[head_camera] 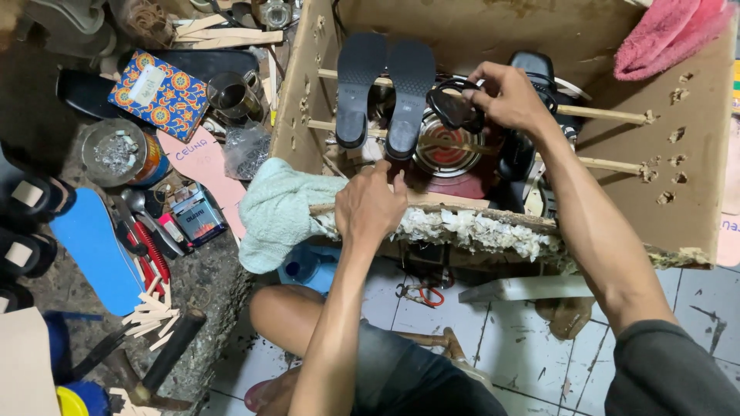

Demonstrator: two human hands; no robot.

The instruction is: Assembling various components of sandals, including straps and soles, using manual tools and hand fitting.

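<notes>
The work in hand seems to be the warming of shoe parts over a heater. The right hand [505, 96] pinches a black strap piece [455, 108] between thumb and fingers and holds it just above the round heater [445, 150], which sits inside a cardboard box [678, 154]. The left hand [370, 204] rests on the crumbled front edge of the box, fingers loosely bent and holding nothing, touching beside a pale green towel [277, 212]. Two black soles [385, 88] lie side by side on thin wooden sticks [609, 114] that cross the box, just left of the heater.

I think the next move needs a steady right hand, so that the strap stays over the heat and does not touch the hot coil or the sticks.

The box stands on a white tiled floor [539, 339]. To the left is a crowded rough surface with a blue sole [96, 250], a patterned tin [158, 92], an ash-filled can [119, 154], a hammer [154, 370] and small wood chips [154, 316]. A pink cloth [667, 31] hangs on the box corner.
</notes>
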